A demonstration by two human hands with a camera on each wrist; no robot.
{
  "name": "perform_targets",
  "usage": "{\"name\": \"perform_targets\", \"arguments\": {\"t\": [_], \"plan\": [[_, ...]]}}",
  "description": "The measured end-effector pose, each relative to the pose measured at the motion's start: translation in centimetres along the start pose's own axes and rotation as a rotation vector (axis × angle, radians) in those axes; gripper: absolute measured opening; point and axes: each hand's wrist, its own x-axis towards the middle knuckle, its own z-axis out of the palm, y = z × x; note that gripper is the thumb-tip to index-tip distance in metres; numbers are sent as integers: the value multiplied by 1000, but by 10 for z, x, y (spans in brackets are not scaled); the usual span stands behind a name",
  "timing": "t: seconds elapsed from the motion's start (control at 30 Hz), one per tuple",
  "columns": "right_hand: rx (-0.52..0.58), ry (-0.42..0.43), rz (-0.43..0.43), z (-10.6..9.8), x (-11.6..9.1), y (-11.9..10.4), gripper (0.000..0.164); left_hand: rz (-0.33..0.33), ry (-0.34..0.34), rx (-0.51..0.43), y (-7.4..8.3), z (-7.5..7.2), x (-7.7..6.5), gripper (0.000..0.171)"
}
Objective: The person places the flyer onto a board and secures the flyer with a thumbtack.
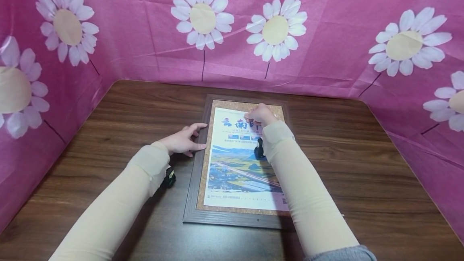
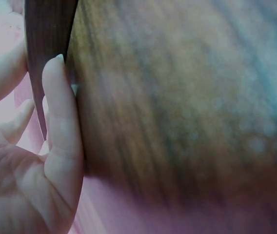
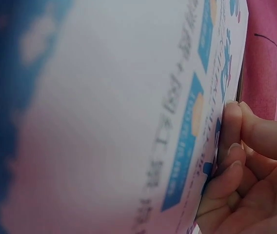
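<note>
A printed poster [image 1: 232,172] with blue lettering and a landscape picture lies on a cork board [image 1: 201,196] with a dark wooden frame [image 1: 190,196]. My left hand [image 1: 185,138] is at the frame's left side, fingers spread, with the thumb and a fingertip touching its edge. In the left wrist view the thumb [image 2: 60,112] lies nearly straight along the frame's side. My right hand [image 1: 262,114] is over the poster's top part, fingers curled. In the right wrist view its thumb and index fingertips meet close at the paper; I cannot tell whether something small is between them.
The board lies on a brown wood-grain table [image 1: 344,144]. A pink cloth [image 1: 239,63] with daisies hangs around the back and both sides. Each sleeve carries a small black wrist device, such as the left one [image 1: 169,177]. A tiny white speck [image 1: 342,214] shows beside the right sleeve.
</note>
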Motion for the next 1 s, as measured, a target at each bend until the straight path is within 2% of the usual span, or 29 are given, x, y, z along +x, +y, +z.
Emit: {"name": "perform_targets", "arguments": {"t": [0.27, 0.67, 1.0], "plan": [[24, -4, -25, -1, -7, 0, 23, -6, -2, -5, -1, 0, 1, 74], [0, -1, -9, -1, -3, 1, 24, -5, -3, -18, -1, 0, 1, 73], [-6, 23, -31, 2, -4, 3, 22, -2, -7, -16, 0, 0, 1, 74]]}}
